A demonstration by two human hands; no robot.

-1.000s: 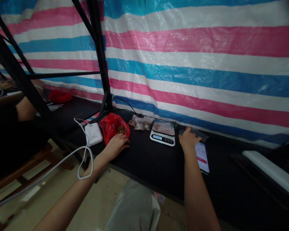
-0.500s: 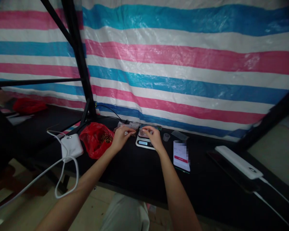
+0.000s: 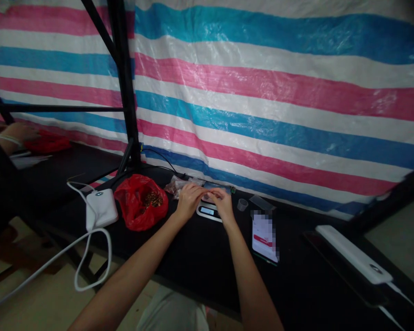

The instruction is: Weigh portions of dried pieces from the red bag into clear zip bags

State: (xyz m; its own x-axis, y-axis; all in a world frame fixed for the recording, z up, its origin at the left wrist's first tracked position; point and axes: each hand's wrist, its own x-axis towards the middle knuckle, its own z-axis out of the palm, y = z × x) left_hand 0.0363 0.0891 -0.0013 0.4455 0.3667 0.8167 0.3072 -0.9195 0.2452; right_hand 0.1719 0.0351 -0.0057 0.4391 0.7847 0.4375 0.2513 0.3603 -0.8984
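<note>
My left hand (image 3: 189,199) and my right hand (image 3: 222,202) meet fingertip to fingertip just above a small white digital scale (image 3: 209,216) with a lit display. Fingers of both hands are pinched together; whatever is between them is too small and hidden to name. Behind the left hand lie clear plastic bags (image 3: 175,185), some with brownish contents. To its left sits an open red plastic bag (image 3: 133,214) with a heap of small brass-coloured pieces (image 3: 152,200) inside. A small clear cup (image 3: 242,204) stands to the right of my right hand.
A phone (image 3: 264,239) with its screen lit and a clear flat plastic piece (image 3: 262,203) lie right of the scale. White power banks (image 3: 101,209) with cables rest at both sides. Another person's hand (image 3: 19,132) is at the far left, beside another red bag (image 3: 50,141).
My left hand has moved right, from beside the scale to meet my right hand above it. The co-worker's hand has come further into view over the other red bag. The view has shifted slightly.
</note>
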